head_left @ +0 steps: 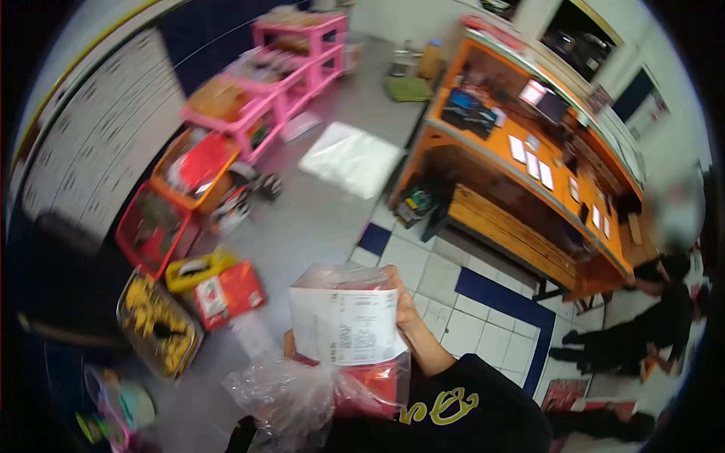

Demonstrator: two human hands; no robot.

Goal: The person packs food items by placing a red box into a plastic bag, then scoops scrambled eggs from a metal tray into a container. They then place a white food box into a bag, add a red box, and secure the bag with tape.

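A clear plastic bag (283,392) with something red inside is held up in front of my chest, its knotted end hanging toward the lower left. A white printed receipt (351,328) lies against its upper face; the small print is unreadable. My right hand (408,308) grips the bag's right edge, thumb near the top corner. Only a little of my left hand (289,344) shows at the left edge, the rest hidden behind bag and receipt. Left of the bag on the grey counter lie a red-and-white packet (230,293) and a yellow tape dispenser (196,270).
A tray of yellow food pieces (160,325) sits at the left, near red (155,230) and orange baskets (196,170). Pink racks (298,83) stand behind. A white plastic sheet (351,160) lies farther back. Rightward are an orange counter (483,132), a wooden bench (513,234) and people in dark clothes (642,332).
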